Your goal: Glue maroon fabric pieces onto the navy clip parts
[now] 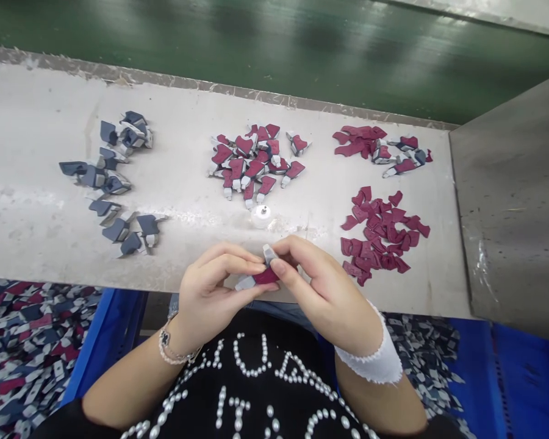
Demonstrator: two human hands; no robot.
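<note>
My left hand [215, 292] and my right hand [320, 286] pinch a small maroon and pale grey cut piece [261, 275] between their fingertips, just over the near edge of a white-stained work surface [41, 152]. A small round white object [261, 216] stands just beyond my fingers. A heap of maroon and white pieces [249, 161] lies farther out. Loose maroon patches [379, 231] lie to the right, with a mixed maroon group [379, 146] behind them. Dark slate-blue pieces [112, 177] lie spread at the left.
Blue bins [105, 341] below the surface hold masses of mixed cut pieces [27, 347]. A green belt [256, 49] runs along the far side, and a grey metal panel [507, 201] rises at the right end.
</note>
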